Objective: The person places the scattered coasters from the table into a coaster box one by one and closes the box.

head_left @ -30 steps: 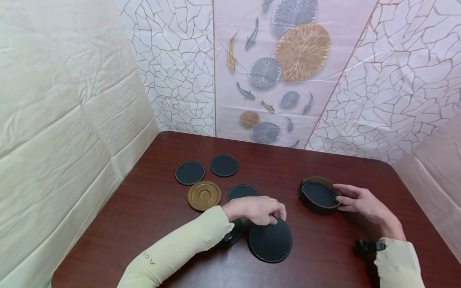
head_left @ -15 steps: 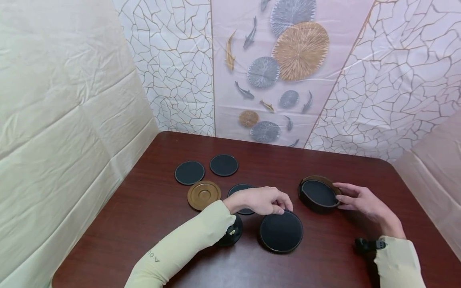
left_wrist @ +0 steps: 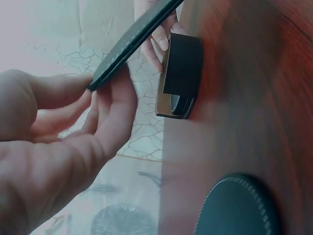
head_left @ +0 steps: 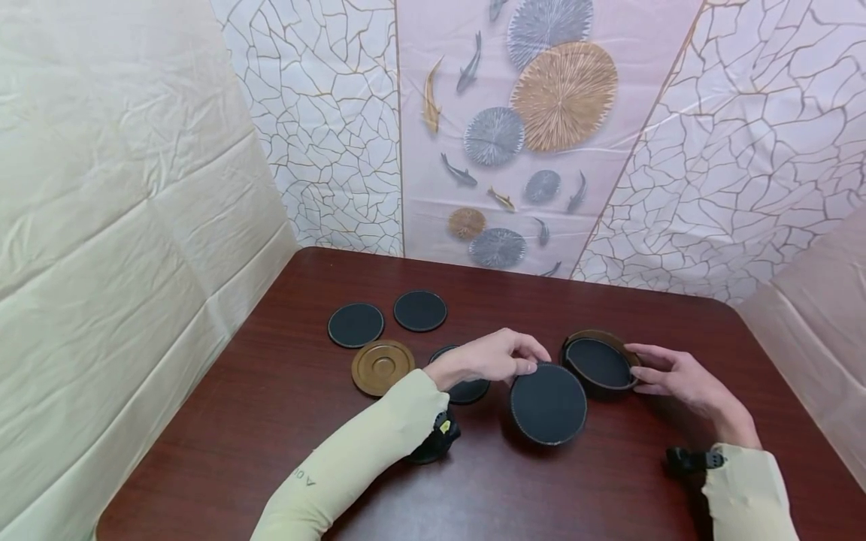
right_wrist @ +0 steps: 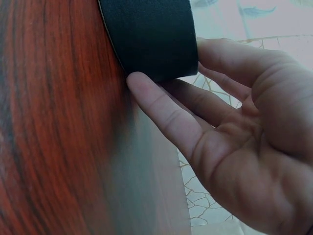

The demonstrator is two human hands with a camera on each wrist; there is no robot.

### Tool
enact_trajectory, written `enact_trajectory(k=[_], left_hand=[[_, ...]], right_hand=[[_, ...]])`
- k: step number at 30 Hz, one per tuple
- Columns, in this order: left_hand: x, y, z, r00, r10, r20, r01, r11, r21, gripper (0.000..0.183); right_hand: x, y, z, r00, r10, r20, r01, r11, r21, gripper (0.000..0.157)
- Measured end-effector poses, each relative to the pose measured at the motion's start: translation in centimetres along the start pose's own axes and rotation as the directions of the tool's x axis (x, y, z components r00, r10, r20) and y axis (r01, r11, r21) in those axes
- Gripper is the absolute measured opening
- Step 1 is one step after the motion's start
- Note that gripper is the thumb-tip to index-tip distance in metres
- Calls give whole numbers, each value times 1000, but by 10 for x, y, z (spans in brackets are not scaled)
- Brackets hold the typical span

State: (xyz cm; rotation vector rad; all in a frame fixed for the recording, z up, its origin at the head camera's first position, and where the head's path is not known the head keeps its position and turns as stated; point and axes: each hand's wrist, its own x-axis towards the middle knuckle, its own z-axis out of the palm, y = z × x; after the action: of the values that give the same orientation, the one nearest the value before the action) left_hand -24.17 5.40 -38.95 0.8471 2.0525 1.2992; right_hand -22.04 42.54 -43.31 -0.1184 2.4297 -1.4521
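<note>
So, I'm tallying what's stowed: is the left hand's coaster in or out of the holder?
Out. The left hand pinches the coaster by its edge; the left wrist view shows it clear of the holder.

Holder (right_wrist: 151, 39): black leather-look wall, smooth, low sheen, brown inner face. Inner disc (head_left: 597, 364), sitting in holder: matt black. Raised coaster (head_left: 549, 406), left and nearside of holder: same leather look, matt, smooth, pale edge stitching. Flat black coasters (head_left: 420, 310), left of holder: ditto, stitched rims. Brown disc (head_left: 383, 367), also left of holder: reads as wood, smooth, ringed, slight shine. Tabletop (head_left: 528, 500) under holder: red-brown wood grain, glossy; solid or laminate, can't tell. Sheet (head_left: 122, 188) far left of holder: off-white cloth, matt, creased. Printed backdrop (head_left: 440, 173) behind holder: thin, wrinkled, mild sheen. Sleeves (head_left: 358, 451), nearside of holder: pale cloth, matt, puckered.
</note>
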Motion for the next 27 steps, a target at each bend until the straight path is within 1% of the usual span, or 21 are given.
enact_trajectory(k=[2, 3, 6, 9, 11, 14, 19, 22, 24, 27], left_hand=[[5, -3, 2, 997, -26, -79, 20, 997, -71, 27], [7, -4, 3, 992, -33, -121, 21, 995, -98, 27], [14, -8, 7, 970, -55, -239, 22, 990, -138, 26], [19, -11, 10, 947, -74, -314, 16, 983, -183, 26], [23, -12, 11, 936, -92, -341, 3, 967, -255, 26], [28, -16, 11, 919, -120, -376, -23, 935, -354, 25], [34, -22, 12, 890, -173, -421, -29, 902, -430, 24], [39, -24, 13, 876, -206, -437, -44, 867, -497, 24], [42, -25, 13, 866, -229, -444, -57, 837, -544, 23], [47, -27, 15, 860, -257, -441, -63, 804, -591, 24]], right_hand=[[0, 0, 0, 1000, -5, -3, 5, 1000, 1, 70], [0, 0, 1, 1000, -7, -6, 7, 1000, 2, 70], [0, 1, 2, 1000, -11, -7, 11, 1000, 8, 69], [1, 1, 2, 1000, -10, -4, 10, 1000, 13, 69], [1, 1, 2, 1000, -6, -4, 6, 1000, 9, 70], [0, 0, 2, 1000, -1, -3, 1, 1000, 1, 70], [0, 0, 2, 1000, -8, 4, 8, 1000, 2, 71], [-1, 0, 1, 1000, -19, 4, 19, 1000, -2, 69], [-1, 0, 1, 1000, -19, 4, 19, 1000, 3, 69], [0, -1, 0, 1000, -17, 8, 17, 1000, 2, 70]])
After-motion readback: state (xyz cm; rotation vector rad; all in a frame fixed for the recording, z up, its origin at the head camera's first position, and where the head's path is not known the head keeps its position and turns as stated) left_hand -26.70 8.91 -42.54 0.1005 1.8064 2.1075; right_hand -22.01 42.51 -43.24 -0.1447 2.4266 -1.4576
